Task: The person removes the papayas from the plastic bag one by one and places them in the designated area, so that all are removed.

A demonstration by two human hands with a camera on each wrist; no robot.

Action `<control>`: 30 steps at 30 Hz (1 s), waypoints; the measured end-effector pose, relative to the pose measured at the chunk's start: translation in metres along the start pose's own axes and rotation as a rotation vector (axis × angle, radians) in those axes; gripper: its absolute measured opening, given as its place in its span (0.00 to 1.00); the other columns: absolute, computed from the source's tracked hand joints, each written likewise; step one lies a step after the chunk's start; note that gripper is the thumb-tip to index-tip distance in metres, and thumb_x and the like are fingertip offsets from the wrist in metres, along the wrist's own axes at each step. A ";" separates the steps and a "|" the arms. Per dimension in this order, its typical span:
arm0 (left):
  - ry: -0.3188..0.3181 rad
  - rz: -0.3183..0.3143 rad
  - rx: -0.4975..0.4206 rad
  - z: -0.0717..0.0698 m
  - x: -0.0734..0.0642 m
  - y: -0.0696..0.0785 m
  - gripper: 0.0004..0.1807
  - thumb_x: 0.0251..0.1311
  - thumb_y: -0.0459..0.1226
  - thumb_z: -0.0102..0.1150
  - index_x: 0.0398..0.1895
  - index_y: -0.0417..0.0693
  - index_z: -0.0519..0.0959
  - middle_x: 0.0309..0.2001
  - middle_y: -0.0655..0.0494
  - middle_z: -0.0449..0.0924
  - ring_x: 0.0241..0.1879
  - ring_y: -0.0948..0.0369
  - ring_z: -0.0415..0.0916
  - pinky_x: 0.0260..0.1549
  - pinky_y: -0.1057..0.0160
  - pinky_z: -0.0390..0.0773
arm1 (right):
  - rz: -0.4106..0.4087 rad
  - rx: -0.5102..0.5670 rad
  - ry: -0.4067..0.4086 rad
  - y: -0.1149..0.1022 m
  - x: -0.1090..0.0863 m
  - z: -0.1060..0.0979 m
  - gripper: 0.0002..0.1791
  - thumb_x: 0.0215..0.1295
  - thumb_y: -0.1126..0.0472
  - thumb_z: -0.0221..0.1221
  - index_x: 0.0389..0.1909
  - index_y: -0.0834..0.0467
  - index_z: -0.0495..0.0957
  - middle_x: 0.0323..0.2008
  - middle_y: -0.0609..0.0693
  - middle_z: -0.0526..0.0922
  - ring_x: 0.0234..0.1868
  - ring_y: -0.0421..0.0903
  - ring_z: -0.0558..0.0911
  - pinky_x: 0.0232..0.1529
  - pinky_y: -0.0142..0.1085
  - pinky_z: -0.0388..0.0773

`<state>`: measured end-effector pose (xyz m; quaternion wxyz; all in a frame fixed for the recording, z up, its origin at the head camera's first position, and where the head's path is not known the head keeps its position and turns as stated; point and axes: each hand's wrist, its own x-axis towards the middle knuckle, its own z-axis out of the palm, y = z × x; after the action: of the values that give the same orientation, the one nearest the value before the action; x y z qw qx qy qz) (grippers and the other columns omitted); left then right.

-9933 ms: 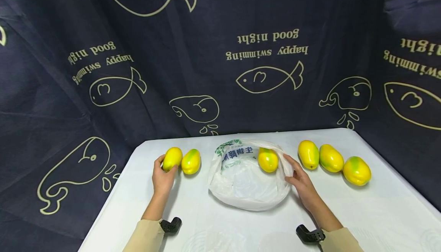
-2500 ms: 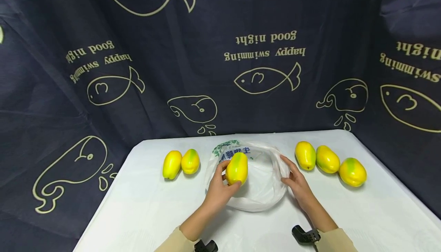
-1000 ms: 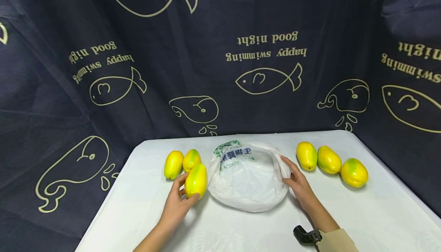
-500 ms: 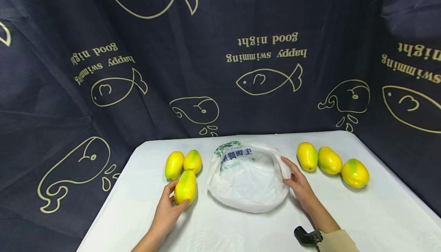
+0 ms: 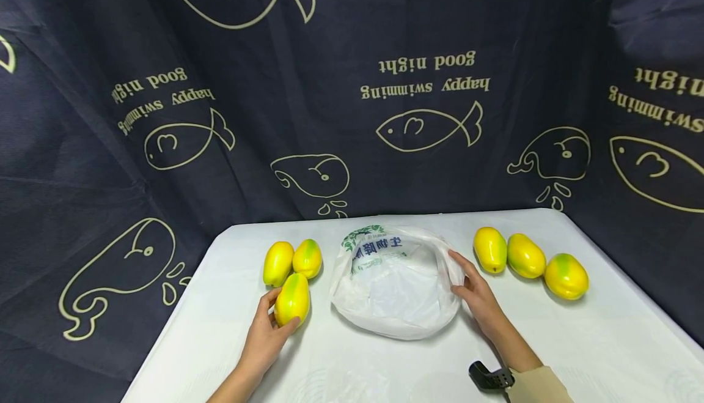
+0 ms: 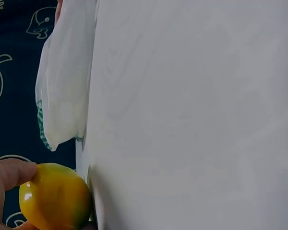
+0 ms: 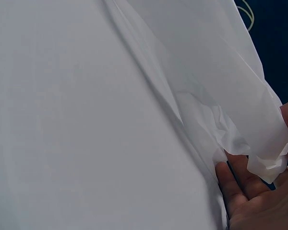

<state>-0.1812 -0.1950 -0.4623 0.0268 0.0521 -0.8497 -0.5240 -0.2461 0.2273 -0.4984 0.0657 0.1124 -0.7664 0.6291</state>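
Note:
In the head view, my left hand (image 5: 264, 336) grips a yellow-green mango (image 5: 293, 300) low at the table's left side, thumb and fingers around it. The left wrist view shows that mango (image 6: 55, 197) beside the thumb, close to the tabletop. Two more mangoes, one left (image 5: 278, 263) and one right (image 5: 307, 258), lie just behind it. A white plastic bag (image 5: 396, 328) with green and blue print stands mouth up at the middle, and no fruit shows inside. My right hand (image 5: 480, 296) holds the bag's right rim; the right wrist view shows fingers (image 7: 233, 189) at the crumpled plastic.
Three mangoes rest in a row at the right, the nearest one (image 5: 566, 276) lowest. A white table (image 5: 352, 378) carries everything. Behind it hangs a dark curtain (image 5: 330, 115) with fish drawings.
A mango was inside the bag at first. My left hand took it out, carried it left and lowered it before the other two. The right hand stayed at the rim.

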 end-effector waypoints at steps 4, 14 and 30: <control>0.000 0.003 0.003 0.000 0.000 0.000 0.42 0.62 0.32 0.63 0.75 0.43 0.52 0.76 0.35 0.51 0.73 0.33 0.57 0.68 0.39 0.68 | -0.016 0.005 -0.002 0.001 -0.001 0.000 0.40 0.63 0.74 0.52 0.77 0.55 0.57 0.79 0.58 0.51 0.80 0.52 0.49 0.61 0.06 0.51; -0.006 0.010 -0.012 -0.001 0.001 -0.001 0.43 0.62 0.31 0.63 0.76 0.39 0.49 0.76 0.33 0.49 0.74 0.33 0.53 0.73 0.38 0.59 | -0.028 0.005 -0.016 0.002 0.001 0.000 0.40 0.64 0.74 0.51 0.78 0.54 0.55 0.80 0.58 0.48 0.81 0.47 0.48 0.62 0.06 0.51; 0.048 0.086 0.088 0.004 -0.004 0.010 0.46 0.60 0.34 0.66 0.76 0.41 0.49 0.75 0.33 0.47 0.76 0.35 0.47 0.71 0.29 0.53 | -0.004 -0.175 0.107 -0.008 0.002 0.000 0.33 0.69 0.68 0.52 0.75 0.50 0.62 0.79 0.56 0.51 0.80 0.60 0.48 0.77 0.64 0.51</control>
<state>-0.1786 -0.1865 -0.4547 0.0671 0.0291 -0.8726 -0.4829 -0.2455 0.2256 -0.4904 0.1173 0.0738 -0.8136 0.5647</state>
